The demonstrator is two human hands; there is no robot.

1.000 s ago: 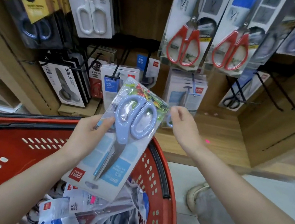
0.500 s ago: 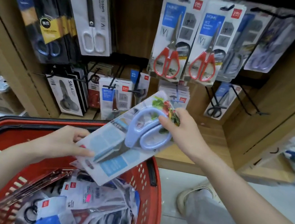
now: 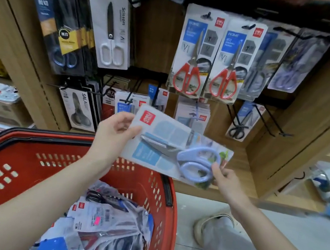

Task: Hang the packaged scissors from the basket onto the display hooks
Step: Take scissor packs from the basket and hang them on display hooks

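Held crosswise between both hands, just above the far right rim of the red basket (image 3: 22, 152): one pack of blue-handled scissors (image 3: 169, 145), logo end to the left, handle end to the right, not yet hung. Left hand (image 3: 113, 135) gripping the logo end, thumb over the front of the card, fingers behind. Right hand (image 3: 226, 180) pinching the handle end at the pack's near right corner; grip somewhat blurred, probably thumb and forefinger.

Below, inside the basket, a loose heap of more packaged scissors (image 3: 103, 222).

On the far wooden wall, display hooks (image 3: 285, 134) in rows. Right of centre, two packs of red-handled scissors (image 3: 191, 50) hanging side by side. To the left, a white-handled pack (image 3: 114, 27), with dark packs (image 3: 62, 27) farther left. At lower right, a small black pair (image 3: 240, 125) on a black hook.

On the floor at right, a shoe (image 3: 206, 224) under a grey trouser leg.
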